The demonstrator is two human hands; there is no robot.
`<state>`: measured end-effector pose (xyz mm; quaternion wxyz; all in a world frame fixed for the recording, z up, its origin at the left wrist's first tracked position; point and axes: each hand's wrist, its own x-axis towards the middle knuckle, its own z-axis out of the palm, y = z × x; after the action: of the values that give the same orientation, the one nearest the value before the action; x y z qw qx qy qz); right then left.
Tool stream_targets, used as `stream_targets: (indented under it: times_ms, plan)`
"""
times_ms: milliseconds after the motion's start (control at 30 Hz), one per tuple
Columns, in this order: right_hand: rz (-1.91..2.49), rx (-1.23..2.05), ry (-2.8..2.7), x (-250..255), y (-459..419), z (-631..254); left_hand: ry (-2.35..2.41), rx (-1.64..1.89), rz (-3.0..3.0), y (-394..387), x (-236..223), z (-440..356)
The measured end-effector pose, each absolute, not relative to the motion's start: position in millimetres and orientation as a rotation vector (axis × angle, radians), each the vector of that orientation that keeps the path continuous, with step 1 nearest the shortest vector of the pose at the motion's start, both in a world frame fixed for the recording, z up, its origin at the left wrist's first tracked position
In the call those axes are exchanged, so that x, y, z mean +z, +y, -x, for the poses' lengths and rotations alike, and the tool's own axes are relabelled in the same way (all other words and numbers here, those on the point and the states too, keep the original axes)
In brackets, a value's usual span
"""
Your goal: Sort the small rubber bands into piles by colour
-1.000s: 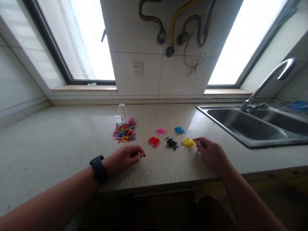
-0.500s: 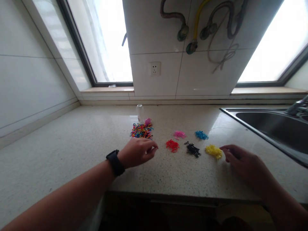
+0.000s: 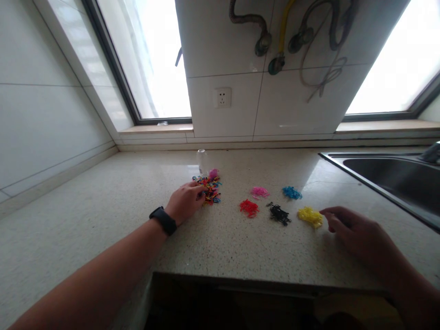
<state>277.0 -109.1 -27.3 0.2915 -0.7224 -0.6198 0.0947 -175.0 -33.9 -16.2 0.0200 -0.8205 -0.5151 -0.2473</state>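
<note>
My left hand (image 3: pixel 186 201), with a black watch on its wrist, reaches to the near left side of a mixed multicoloured pile of small rubber bands (image 3: pixel 212 189). Its fingers are curled together at the pile, and what lies between the tips is hidden. My right hand (image 3: pixel 350 225) rests on the counter with thumb and index finger apart, close beside a pile of yellow bands (image 3: pixel 310 217). Between the hands are separate piles of red bands (image 3: pixel 249 208), pink bands (image 3: pixel 260 192), black bands (image 3: pixel 279 214) and blue bands (image 3: pixel 292 192).
Behind the mixed pile stands a clear bottle (image 3: pixel 202 161), with a round pink piece (image 3: pixel 213 173) next to it. A metal sink (image 3: pixel 395 176) is set into the counter (image 3: pixel 220 247) at the right. The tiled wall has a socket (image 3: pixel 222 97) and hoses.
My left hand has moved left and slightly away from me, from in front of the mixed pile onto its edge. The right hand stays beside the yellow bands. The view has shifted slightly.
</note>
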Motion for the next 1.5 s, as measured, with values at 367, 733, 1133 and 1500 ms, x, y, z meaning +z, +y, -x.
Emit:
stream_targets:
  times_ms: [367, 733, 1133, 1500]
  plan:
    - [1.896, 0.243, -1.648, -27.7, -110.2, -275.7, -1.58, -0.853, 2.565, -32.3, -14.7, 175.5]
    - [1.885, 0.272, -1.668, -24.6, -111.5, -273.9, -1.708, -1.089, 2.502, -27.5, -17.7, 176.4]
    - [1.898, 0.304, -1.662, -22.9, -112.5, -273.0, -1.749, -1.116, 2.498, -28.2, -15.1, 174.2]
    - [1.912, 0.312, -1.666, -20.4, -112.7, -269.4, -1.772, -1.159, 2.491, -25.9, -18.0, 175.9]
